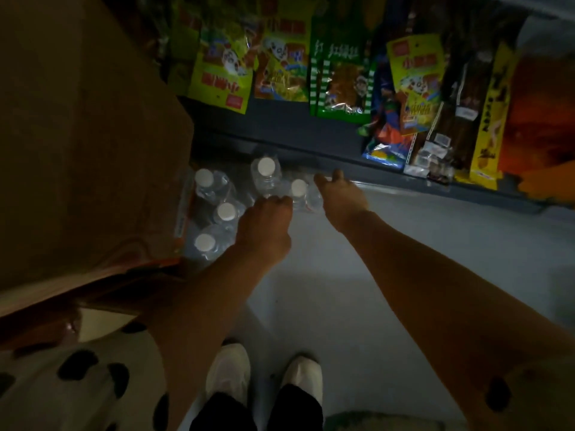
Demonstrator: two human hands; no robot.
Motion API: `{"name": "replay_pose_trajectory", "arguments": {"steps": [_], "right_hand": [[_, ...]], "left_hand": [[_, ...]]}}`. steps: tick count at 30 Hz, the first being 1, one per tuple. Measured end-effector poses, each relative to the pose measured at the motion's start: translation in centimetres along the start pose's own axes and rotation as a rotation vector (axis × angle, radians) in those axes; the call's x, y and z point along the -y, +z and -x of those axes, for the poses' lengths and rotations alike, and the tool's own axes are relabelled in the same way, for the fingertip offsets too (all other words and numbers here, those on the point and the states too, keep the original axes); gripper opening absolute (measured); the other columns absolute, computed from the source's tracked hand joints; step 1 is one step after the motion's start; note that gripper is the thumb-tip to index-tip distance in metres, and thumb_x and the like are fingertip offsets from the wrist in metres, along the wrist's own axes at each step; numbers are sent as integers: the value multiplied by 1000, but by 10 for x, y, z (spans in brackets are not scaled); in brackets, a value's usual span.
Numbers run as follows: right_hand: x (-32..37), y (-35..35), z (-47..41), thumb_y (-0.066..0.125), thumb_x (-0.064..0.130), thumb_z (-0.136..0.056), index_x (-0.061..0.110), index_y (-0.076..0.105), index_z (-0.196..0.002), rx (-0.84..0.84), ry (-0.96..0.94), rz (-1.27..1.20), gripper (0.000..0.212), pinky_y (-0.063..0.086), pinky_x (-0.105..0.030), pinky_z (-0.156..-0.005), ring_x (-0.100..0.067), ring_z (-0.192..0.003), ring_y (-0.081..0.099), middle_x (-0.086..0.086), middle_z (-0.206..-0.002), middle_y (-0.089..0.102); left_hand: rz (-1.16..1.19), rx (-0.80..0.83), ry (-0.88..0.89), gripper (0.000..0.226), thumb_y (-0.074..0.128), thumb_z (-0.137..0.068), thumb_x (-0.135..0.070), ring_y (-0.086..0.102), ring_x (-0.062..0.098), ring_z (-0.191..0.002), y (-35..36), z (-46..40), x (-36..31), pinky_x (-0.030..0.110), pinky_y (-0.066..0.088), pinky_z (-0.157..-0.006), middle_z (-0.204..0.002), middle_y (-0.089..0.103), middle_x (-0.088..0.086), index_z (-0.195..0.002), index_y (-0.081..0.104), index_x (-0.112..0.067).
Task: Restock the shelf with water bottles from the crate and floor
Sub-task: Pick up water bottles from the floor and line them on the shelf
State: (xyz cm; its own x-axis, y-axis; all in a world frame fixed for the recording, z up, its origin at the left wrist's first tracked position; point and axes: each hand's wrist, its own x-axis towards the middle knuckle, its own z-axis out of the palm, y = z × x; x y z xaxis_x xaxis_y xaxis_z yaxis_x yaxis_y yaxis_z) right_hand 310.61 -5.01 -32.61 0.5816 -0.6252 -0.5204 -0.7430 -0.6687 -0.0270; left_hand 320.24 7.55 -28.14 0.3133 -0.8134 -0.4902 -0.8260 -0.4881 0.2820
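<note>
Right hand [340,197] and left hand [264,225] flank a white-capped bottle [300,194].

Single head view, steeply downward, close over the floor [373,275]

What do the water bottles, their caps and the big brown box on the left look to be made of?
The water bottles look like clear thin plastic: the floor shows through and the walls glint. Their caps seem to be opaque white plastic, matte and flat-topped. The brown box is probably cardboard, with a dull tan face and a folded edge; the dim light leaves its finish uncertain.
</note>
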Motion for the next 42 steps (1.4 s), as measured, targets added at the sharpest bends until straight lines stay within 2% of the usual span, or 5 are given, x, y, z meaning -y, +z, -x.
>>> {"name": "replay_pose_trajectory", "arguments": {"steps": [8,22,33,38,42], "right_hand": [[-15,-93,71,55,18,-91,15,39,-138,43,-93,-37,49,46,-40,-86,-38,-114,53,-19,-131,45],[10,-524,354,69,24,-76,21,52,-83,-243,-481,-52,19,37,-32,-63,-31,-85,58,-12,-86,60],[58,-787,528,71,20,-77,8,65,-89,-652,-657,-76,18,40,-34,-65,-14,-72,52,-2,-80,60],[72,-854,558,75,36,-79,16,63,-106,-508,-640,-153,35,46,-23,-68,-7,-75,58,7,-85,65],[93,-888,559,76,48,-70,17,65,-107,-479,-626,-209,49,58,-40,-81,-20,-86,70,-5,-97,73]], "left_hand": [[131,31,-11,51,65,-85,-11,52,30,-120,-61,37,-26,40,48,-96,-129,55,11,-133,48,-12],[583,-28,288,79,84,-58,-34,57,17,-116,-370,224,-130,43,48,-99,-127,61,0,-129,54,-20],[622,-273,470,59,91,-60,-19,66,7,-102,-636,384,-159,28,53,-89,-105,71,-10,-112,62,-20],[580,-379,518,41,86,-65,-1,64,-11,-73,-728,442,-160,7,47,-67,-78,71,-21,-95,67,-21],[532,-438,547,45,86,-64,-1,66,-7,-80,-788,467,-146,8,47,-70,-90,73,-13,-103,68,-17]]}}
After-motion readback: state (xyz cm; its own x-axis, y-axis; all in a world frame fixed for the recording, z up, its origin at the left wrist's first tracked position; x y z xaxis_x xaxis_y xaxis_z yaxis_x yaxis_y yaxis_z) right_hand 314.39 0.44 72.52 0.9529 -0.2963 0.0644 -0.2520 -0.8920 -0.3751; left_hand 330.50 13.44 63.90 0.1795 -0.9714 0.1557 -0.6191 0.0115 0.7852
